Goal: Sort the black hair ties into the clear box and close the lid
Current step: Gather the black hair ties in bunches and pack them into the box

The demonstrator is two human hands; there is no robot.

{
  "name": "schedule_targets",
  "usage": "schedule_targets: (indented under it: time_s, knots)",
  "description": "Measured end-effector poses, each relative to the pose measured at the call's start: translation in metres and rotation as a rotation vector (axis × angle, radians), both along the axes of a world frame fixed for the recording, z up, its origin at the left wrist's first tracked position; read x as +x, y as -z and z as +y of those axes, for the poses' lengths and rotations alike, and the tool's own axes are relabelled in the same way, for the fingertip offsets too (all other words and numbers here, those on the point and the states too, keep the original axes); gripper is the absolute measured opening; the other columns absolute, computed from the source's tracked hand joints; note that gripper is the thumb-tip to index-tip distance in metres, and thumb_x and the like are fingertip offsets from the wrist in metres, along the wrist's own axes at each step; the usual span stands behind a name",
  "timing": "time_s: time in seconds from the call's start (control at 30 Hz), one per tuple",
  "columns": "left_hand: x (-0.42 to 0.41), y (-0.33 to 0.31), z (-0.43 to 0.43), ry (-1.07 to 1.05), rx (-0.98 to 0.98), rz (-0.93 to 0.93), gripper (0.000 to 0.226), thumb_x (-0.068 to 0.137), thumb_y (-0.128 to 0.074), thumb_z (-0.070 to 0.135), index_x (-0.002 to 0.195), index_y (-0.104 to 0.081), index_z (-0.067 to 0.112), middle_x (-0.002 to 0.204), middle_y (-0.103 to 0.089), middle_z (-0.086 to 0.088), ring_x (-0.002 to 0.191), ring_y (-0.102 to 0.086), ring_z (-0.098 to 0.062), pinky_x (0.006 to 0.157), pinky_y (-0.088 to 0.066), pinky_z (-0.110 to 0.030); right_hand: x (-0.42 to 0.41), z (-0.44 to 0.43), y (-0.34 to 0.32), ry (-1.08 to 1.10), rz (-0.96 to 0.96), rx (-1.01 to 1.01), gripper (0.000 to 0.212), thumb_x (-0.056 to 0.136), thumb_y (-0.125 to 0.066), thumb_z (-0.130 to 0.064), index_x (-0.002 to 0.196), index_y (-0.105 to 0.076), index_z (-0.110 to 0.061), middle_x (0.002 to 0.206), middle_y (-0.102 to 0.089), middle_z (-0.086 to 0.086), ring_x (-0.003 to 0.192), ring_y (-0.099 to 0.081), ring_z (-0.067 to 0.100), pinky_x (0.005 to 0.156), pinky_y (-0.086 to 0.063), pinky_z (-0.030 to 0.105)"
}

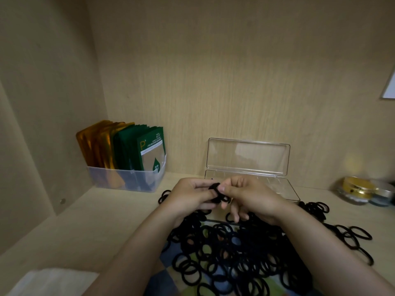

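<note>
left hand [188, 196]: fingers [203, 185] curled round a small bunch of black hair ties [216, 190], held up just in front of the box

right hand [254, 197]: pinching the same bunch from the other side with thumb and forefinger; the other fingers hang loose over the pile

loose pile [235, 248]: tons of black ties heaped on a patterned cloth [165, 256], spilling out right onto the worktop [96, 221], a few more peeking out left of the hands

clear box [284, 189]: right behind the hands, against the back wall. Can't tell if any ties are inside yet

lid [248, 157]: flipped up, standing open

bin [111, 178]: frosted plastic, back left, stuffed with upright gold sachets [96, 142] and green sachets [132, 146]

gold jar [357, 189]: far right, well apart from the box
</note>
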State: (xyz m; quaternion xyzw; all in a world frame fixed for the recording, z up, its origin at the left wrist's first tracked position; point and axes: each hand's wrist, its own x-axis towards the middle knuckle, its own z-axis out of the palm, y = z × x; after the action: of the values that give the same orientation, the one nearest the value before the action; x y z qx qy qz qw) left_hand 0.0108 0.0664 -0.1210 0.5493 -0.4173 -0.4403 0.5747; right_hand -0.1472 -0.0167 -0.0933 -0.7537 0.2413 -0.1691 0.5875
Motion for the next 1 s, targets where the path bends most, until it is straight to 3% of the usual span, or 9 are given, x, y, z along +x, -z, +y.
schedule_targets:
  time_s: [0.17, 0.3, 0.47, 0.67, 0.8, 0.87, 1.0]
  knots:
    - [0.0003, 0.0010, -0.0011, -0.047, 0.002, -0.006, 0.022, 0.093, -0.066, 0.007, 0.112, -0.074, 0.012, 0.107, -0.076, -0.006, 0.098, -0.073, -0.017, 0.083, -0.060, -0.028, -0.0025, -0.0025, -0.0011, -0.022, 0.008, 0.019, 0.017, 0.104, -0.047, -0.020, 0.097, -0.055, -0.006, 0.074, -0.065, 0.011, 0.040, -0.055, 0.017, 0.034, -0.029, 0.020]
    - [-0.0018, 0.0019, -0.0012, -0.101, 0.020, -0.032, 0.025, 0.091, -0.068, 0.006, 0.115, -0.073, 0.009, 0.103, -0.077, -0.007, 0.093, -0.075, -0.018, 0.082, -0.060, -0.028, -0.0045, -0.0033, -0.0038, -0.164, -0.104, 0.213, 0.022, 0.104, -0.043, -0.022, 0.097, -0.058, -0.008, 0.073, -0.057, 0.013, 0.038, -0.045, 0.016, 0.037, -0.021, 0.021]
    - [-0.0080, -0.0025, 0.0001, -0.009, -0.027, 0.016, 0.023, 0.089, -0.072, 0.016, 0.111, -0.074, 0.011, 0.102, -0.077, -0.007, 0.096, -0.074, -0.018, 0.084, -0.059, -0.027, 0.0022, 0.0000, -0.0008, 0.081, 0.074, -0.099, 0.027, 0.104, -0.047, -0.023, 0.103, -0.060, 0.001, 0.060, -0.062, 0.003, 0.034, -0.046, 0.015, 0.034, -0.024, 0.020]
    - [-0.0074, -0.0041, -0.0003, 0.007, -0.036, 0.063, 0.024, 0.094, -0.065, 0.012, 0.116, -0.072, 0.008, 0.105, -0.076, -0.010, 0.098, -0.074, -0.021, 0.088, -0.058, -0.030, 0.0034, 0.0003, -0.0032, 0.243, 0.079, -0.258, 0.020, 0.099, -0.059, -0.023, 0.090, -0.064, -0.005, 0.064, -0.069, 0.006, 0.035, -0.052, 0.018, 0.034, -0.031, 0.021]
    - [-0.0067, -0.0032, -0.0006, 0.051, -0.056, 0.117, 0.040, 0.095, -0.063, 0.027, 0.123, -0.065, -0.001, 0.112, -0.073, -0.016, 0.104, -0.072, -0.027, 0.095, -0.056, -0.037, 0.0034, 0.0007, -0.0018, 0.270, 0.089, -0.349, 0.017, 0.098, -0.059, -0.021, 0.087, -0.063, -0.009, 0.065, -0.071, 0.005, 0.039, -0.057, 0.019, 0.036, -0.035, 0.020]
    - [-0.0076, -0.0017, -0.0010, -0.021, -0.071, 0.044, 0.044, 0.088, -0.072, 0.021, 0.126, -0.064, 0.000, 0.111, -0.074, -0.011, 0.101, -0.073, -0.022, 0.089, -0.058, -0.032, 0.0025, 0.0012, -0.0026, 0.234, 0.075, -0.305, 0.017, 0.099, -0.057, -0.021, 0.092, -0.064, -0.008, 0.068, -0.071, 0.005, 0.041, -0.058, 0.020, 0.036, -0.034, 0.021]
    - [-0.0047, 0.0010, -0.0022, -0.102, -0.094, 0.038, 0.031, 0.091, -0.067, 0.006, 0.121, -0.068, 0.002, 0.105, -0.076, -0.010, 0.097, -0.074, -0.021, 0.079, -0.060, -0.026, -0.0021, -0.0012, -0.0059, 0.156, 0.012, -0.083, 0.019, 0.101, -0.057, -0.022, 0.097, -0.068, -0.007, 0.077, -0.073, 0.008, 0.042, -0.057, 0.016, 0.037, -0.034, 0.022]
